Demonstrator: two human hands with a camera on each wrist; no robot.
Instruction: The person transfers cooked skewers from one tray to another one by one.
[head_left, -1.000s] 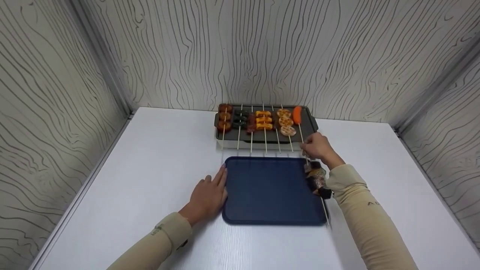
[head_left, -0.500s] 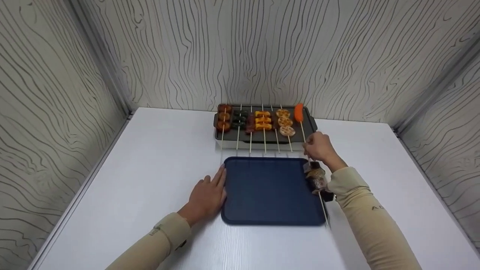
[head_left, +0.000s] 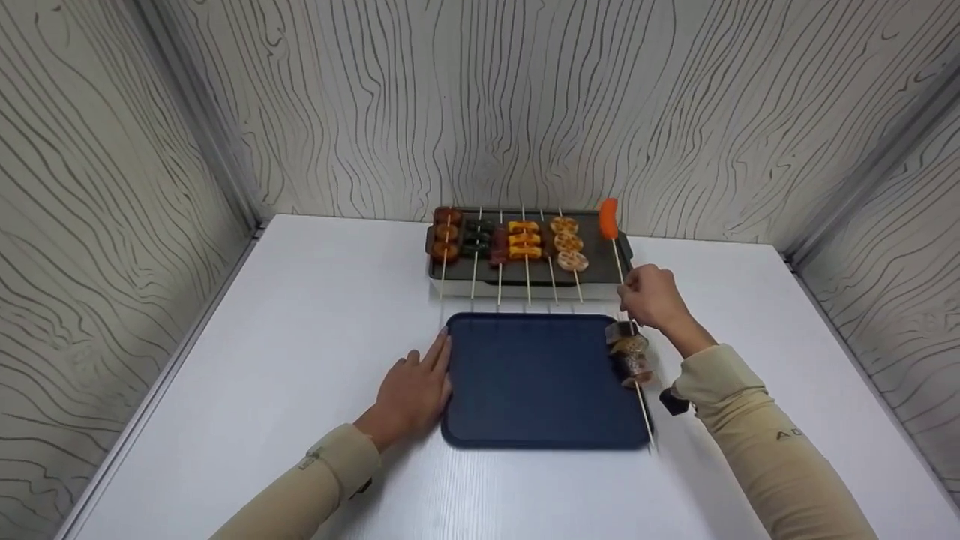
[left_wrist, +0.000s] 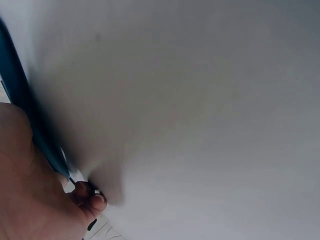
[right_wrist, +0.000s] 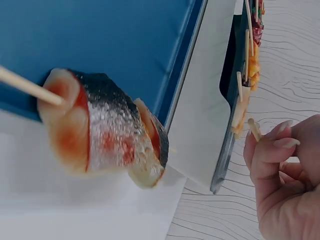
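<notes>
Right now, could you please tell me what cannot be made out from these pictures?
Head view: the print on the left sleeve is too small to read.
Left wrist view: the left hand is cut off by the left and bottom edges.
Right wrist view: the stick through the fish-like chunks is cut off by the left edge.
Right wrist view: the orange sausage is out of sight, apparently behind the right hand.

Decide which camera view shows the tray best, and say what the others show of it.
Head view: the tray appears nearly whole, with the left hand at its left edge and a skewer over its right side. The right wrist view crops it to one close part; the left wrist view shows only a strip.
</notes>
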